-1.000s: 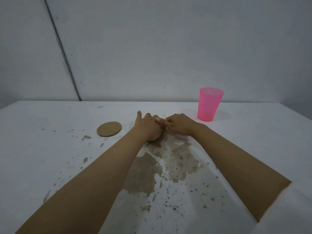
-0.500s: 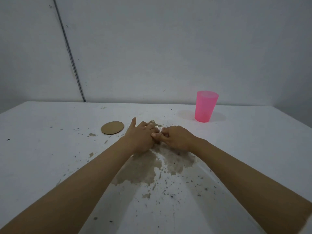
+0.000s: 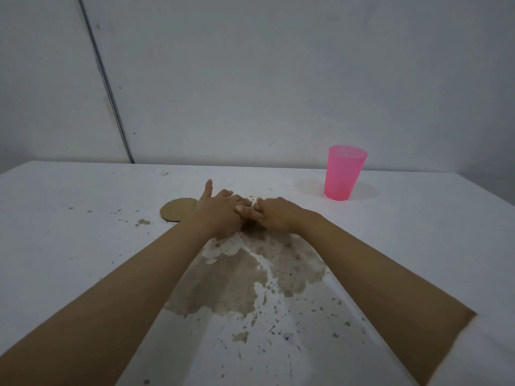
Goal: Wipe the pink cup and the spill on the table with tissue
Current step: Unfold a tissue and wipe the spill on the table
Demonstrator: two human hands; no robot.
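Spill covers the worktop's centre; the pink cup stands upper right. The left hand and right hand, touching at its far edge, have slid leftward. Whether they grip tissue is hidden, and the puddle is mostly unwiped.

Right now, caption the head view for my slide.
Left hand and right hand meet at the far edge of the brown spill on the table; pink cup upright beyond.

Left hand, right hand — on spill
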